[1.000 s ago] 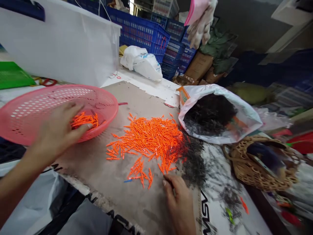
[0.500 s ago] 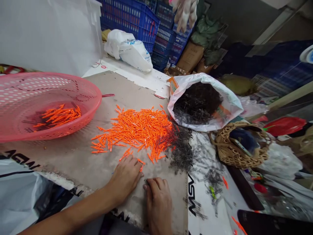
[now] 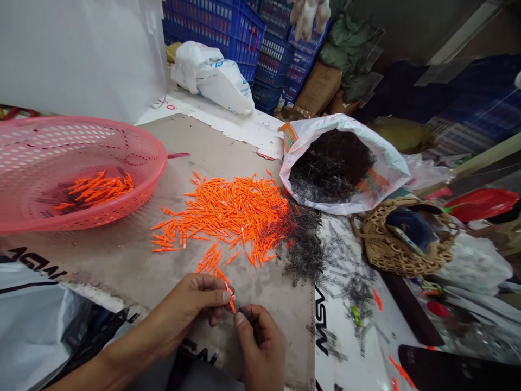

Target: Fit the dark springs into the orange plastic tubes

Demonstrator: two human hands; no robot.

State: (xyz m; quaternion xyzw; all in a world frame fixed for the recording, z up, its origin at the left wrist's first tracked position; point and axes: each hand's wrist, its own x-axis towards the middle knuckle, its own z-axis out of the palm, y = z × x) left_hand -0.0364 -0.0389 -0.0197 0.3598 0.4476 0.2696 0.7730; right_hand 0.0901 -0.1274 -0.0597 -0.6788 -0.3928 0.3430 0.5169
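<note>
Left hand [image 3: 195, 304] pinched one orange piece [image 3: 231, 297] just on the near side of the orange pile [image 3: 232, 212]; right hand [image 3: 260, 339], fingertips closed on something too small to tell, met it, seemingly for fine alignment

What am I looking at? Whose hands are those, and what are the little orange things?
No machine here: a person wears a camera on their head, so you look down at their own two hands. The left hand pinches one small orange stick in its fingers; the right hand is pinched shut beside it, on something too small to tell. On the cardboard sheet lies a pile of orange sticks beside a heap of dark wiry bits. A pink basket holds more sticks; a white bag holds more dark bits.
</note>
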